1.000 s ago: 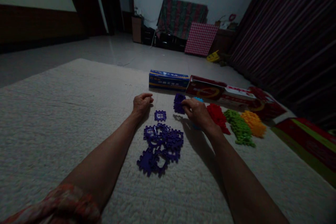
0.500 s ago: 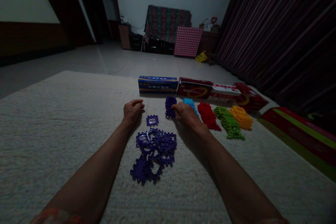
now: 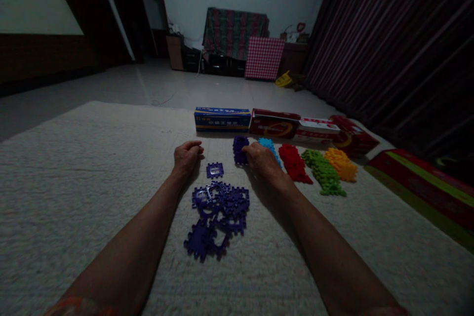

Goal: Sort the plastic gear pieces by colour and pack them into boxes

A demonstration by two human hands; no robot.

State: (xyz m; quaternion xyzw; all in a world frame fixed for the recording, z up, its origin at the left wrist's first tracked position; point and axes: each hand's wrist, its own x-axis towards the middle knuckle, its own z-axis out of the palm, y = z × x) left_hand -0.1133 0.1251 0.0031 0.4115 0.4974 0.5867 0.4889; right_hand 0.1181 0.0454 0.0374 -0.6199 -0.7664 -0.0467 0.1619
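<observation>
My right hand (image 3: 262,159) is closed at the right edge of a stack of purple interlocking tiles (image 3: 240,149), its fingertips pinching a tile there. My left hand (image 3: 187,157) rests on the pale mat with its fingers curled; whether anything is in them I cannot make out. Between the hands lies a single purple window tile (image 3: 215,170). Closer to me spreads a loose pile of purple tiles (image 3: 222,210), some solid and some with openings. Right of my right hand, partly behind it, is a row of light blue tiles (image 3: 267,145).
Red tiles (image 3: 294,163), green tiles (image 3: 324,173) and orange tiles (image 3: 339,164) lie in overlapping rows at the right. Behind stand a blue box (image 3: 222,121) and dark red boxes (image 3: 274,124). A long red and green box (image 3: 425,185) borders the right side of the mat (image 3: 92,168).
Both hands keep almost the same place. The tile at the near end of the purple stack has shifted slightly away from me under my right fingertips.
</observation>
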